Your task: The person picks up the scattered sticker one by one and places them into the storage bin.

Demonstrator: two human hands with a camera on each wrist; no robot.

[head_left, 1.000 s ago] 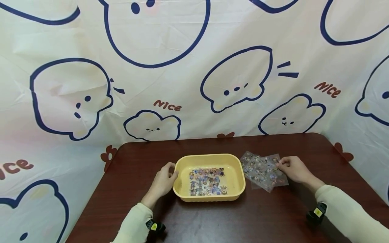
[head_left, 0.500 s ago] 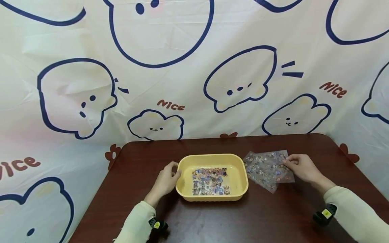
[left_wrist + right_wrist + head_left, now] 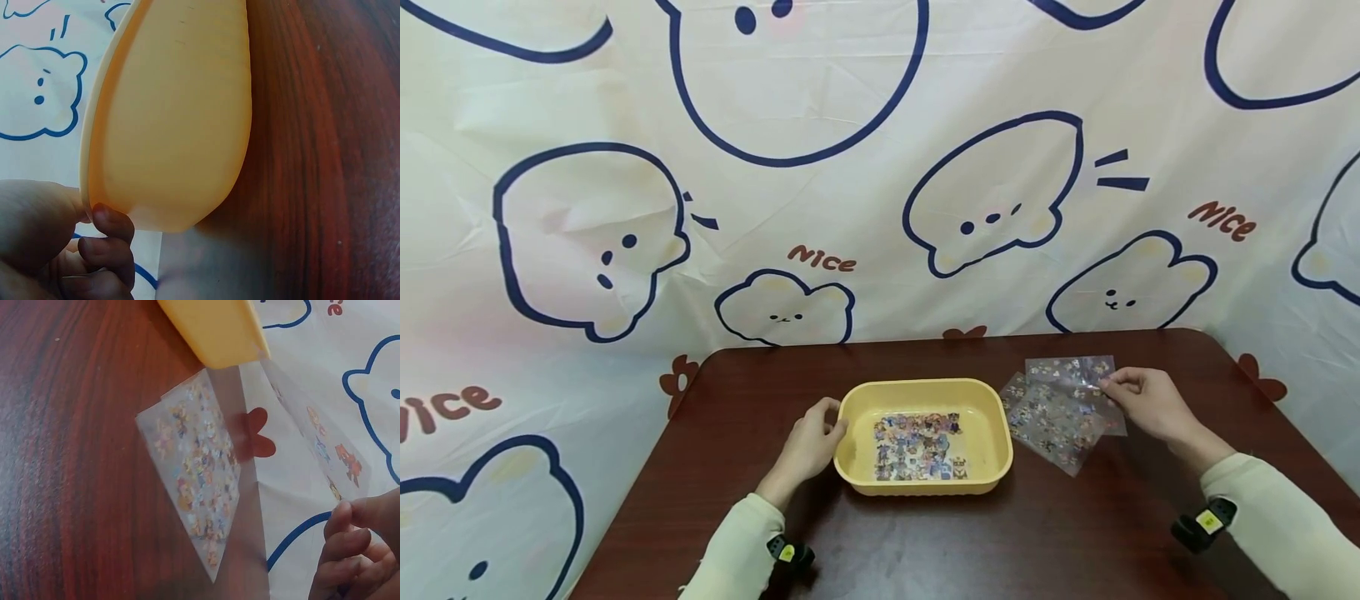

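A shallow yellow plastic tray (image 3: 925, 490) stands mid-table, with a patch of small printed cartoon stickers (image 3: 917, 447) on its floor. My left hand (image 3: 807, 443) pinches the tray's left rim between thumb and fingers; the left wrist view shows the tray's outer wall (image 3: 175, 119) beside the curled fingers. To the right of the tray, my right hand (image 3: 1153, 404) pinches a clear sticker sheet (image 3: 1063, 367) at its right edge. That sheet is raised and tilted in the right wrist view, apart from other clear sticker sheets (image 3: 194, 469) lying overlapped on the table.
The dark reddish-brown wooden table (image 3: 947, 554) has rounded back corners. Behind it hangs a white cloth (image 3: 865, 208) printed with blue-outlined bears and the word "Nice". A black band with a yellow patch is on each wrist.
The right hand has drawn the held sheet up and away from the overlapped sheets, toward the table's back. The left hand keeps its grip on the tray. The head view has shifted slightly.
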